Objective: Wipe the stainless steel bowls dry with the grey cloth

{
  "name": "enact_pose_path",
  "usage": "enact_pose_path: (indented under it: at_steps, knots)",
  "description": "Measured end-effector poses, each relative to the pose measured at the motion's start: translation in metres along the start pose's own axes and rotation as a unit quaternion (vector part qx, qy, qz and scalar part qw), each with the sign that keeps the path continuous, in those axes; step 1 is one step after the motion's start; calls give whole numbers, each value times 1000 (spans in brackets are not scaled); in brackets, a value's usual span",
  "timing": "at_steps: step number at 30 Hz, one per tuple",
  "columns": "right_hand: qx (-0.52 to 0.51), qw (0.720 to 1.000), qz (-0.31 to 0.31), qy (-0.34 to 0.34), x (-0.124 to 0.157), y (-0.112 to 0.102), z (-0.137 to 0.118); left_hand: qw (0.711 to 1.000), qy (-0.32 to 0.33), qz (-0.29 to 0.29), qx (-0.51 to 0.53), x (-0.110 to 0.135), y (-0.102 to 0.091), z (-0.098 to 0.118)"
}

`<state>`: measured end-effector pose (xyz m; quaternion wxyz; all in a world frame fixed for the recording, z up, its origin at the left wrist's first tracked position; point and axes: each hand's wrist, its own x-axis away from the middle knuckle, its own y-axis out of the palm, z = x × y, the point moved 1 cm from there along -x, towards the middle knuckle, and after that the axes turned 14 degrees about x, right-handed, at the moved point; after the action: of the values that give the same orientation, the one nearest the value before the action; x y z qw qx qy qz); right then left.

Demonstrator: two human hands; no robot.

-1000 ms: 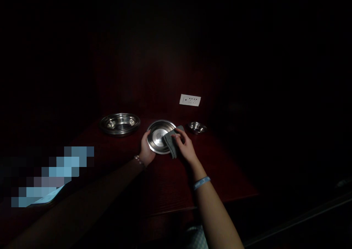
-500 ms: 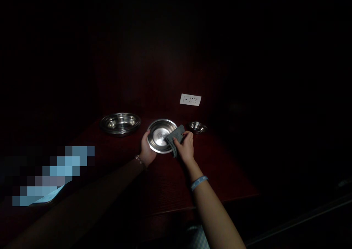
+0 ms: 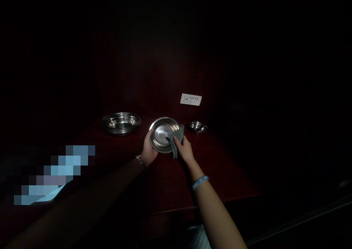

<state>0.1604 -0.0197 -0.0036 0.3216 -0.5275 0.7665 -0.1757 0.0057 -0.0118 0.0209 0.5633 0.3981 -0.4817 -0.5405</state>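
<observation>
A shiny metal bowl is tilted toward me above the dark red table. My left hand grips its left rim, thumb on the near side and the other fingers hidden behind it. My right hand pinches a folded grey-green cloth over the bowl's right rim, part of it reaching inside. One corner of the cloth hangs below the rim. To the right of the cloth rests a small metal bowl.
On the left of the table stand stacked wider metal bowls. A white socket plate is on the back wall. A lit, pixelated screen lies at lower left. The surroundings are very dark.
The held bowl has shifted slightly right and turned a little. The cloth has changed its fold, and the right fingers have moved further behind it.
</observation>
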Motion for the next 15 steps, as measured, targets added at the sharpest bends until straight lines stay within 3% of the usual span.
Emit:
enact_pose_path:
  at_steps: [5, 10, 15]
  knots:
    - [-81, 997, 0, 18, -5, 5, 8, 1000, -10, -25, -16, 2, -1, 1]
    - [-219, 970, -54, 91, -13, 13, 19, 997, -13, -53, -49, 4, -2, 1]
    - [-267, 954, -66, 116, -11, 10, 15, 992, -12, -96, -87, 4, -2, -2]
